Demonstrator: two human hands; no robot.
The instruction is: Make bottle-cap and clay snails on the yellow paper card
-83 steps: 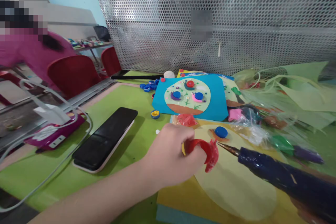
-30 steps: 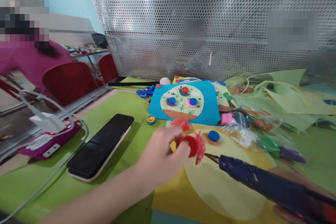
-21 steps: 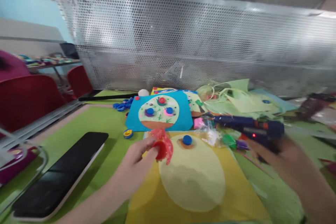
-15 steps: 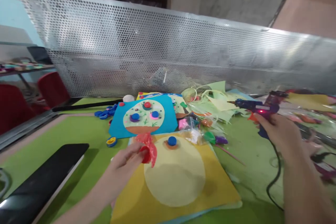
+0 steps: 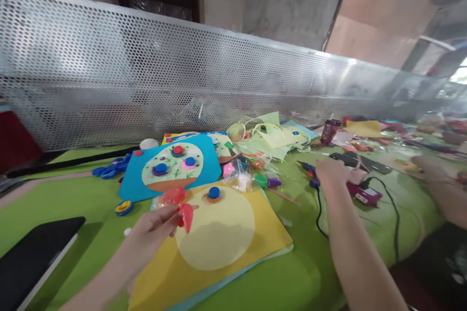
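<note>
Green-covered tabletop (image 5: 83, 194) strewn with craft scraps, backed by a perforated metal screen (image 5: 146, 73) under bare concrete wall. Over a yellow paper sheet (image 5: 262, 238) with a pale circle, left hand (image 5: 151, 231) with grip pinched tight on a small red bottle cap with crumpled red film (image 5: 185, 215), near a blue bottle cap (image 5: 214, 192). Farther right, right hand (image 5: 330, 172) laid on a dark blue glue gun (image 5: 308, 170) on the tabletop, grip hidden: cannot tell whether closed.
</note>
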